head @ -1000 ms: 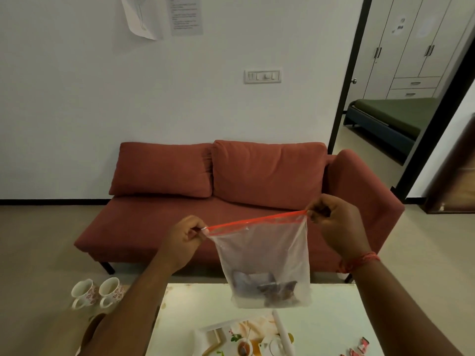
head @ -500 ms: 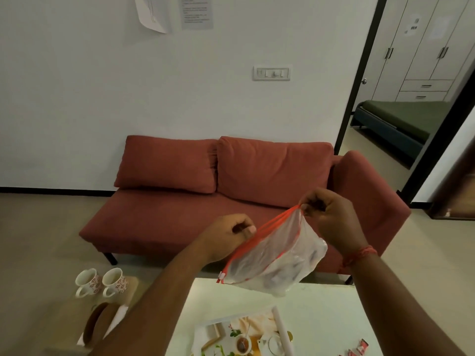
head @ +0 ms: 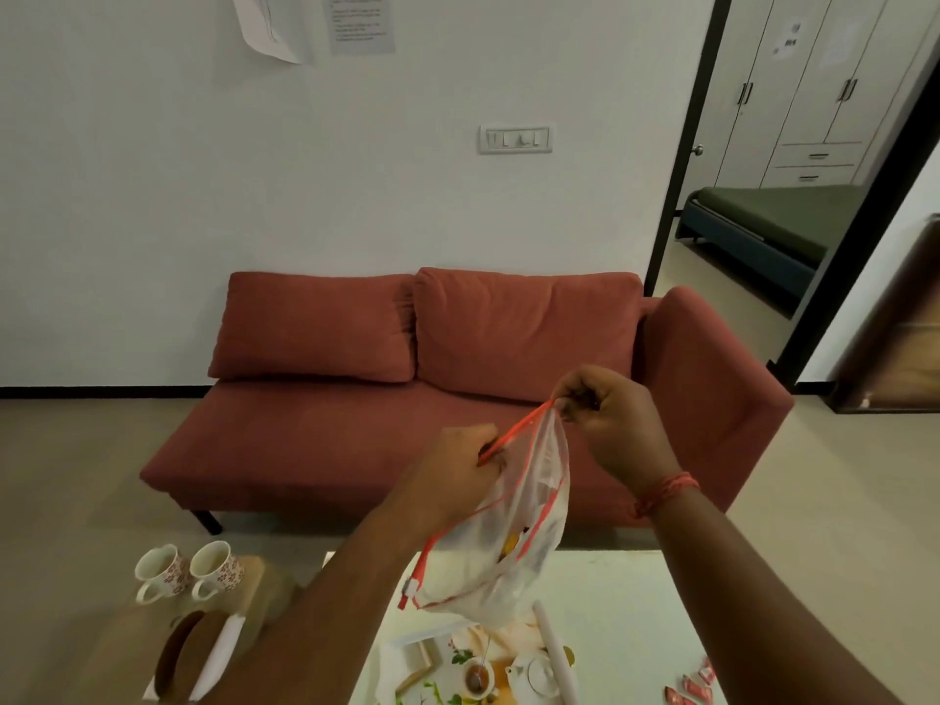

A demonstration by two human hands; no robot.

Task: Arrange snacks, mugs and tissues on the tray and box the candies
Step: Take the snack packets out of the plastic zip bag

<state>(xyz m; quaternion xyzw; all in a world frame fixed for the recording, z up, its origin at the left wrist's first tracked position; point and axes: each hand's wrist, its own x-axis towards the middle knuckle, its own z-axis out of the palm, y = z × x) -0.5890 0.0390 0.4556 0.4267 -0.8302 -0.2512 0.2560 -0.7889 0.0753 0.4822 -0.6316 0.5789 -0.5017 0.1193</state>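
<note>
While both hands hang above the white counter [head: 636,592], they hold a clear plastic zip bag with an orange-red seal [head: 513,541] between them. The left hand [head: 458,470] pinches one side of the bag's mouth with curled fingers, and the right hand [head: 610,424], higher up, pinches the top corner, so the mouth gapes and small items show inside. Below lies a white tray printed with a teapot and cup [head: 478,669]. 2 floral white mugs [head: 188,572] stand on a wooden stool [head: 254,582] at left. Small red-wrapped candies [head: 692,689] lie on the counter at right.
</note>
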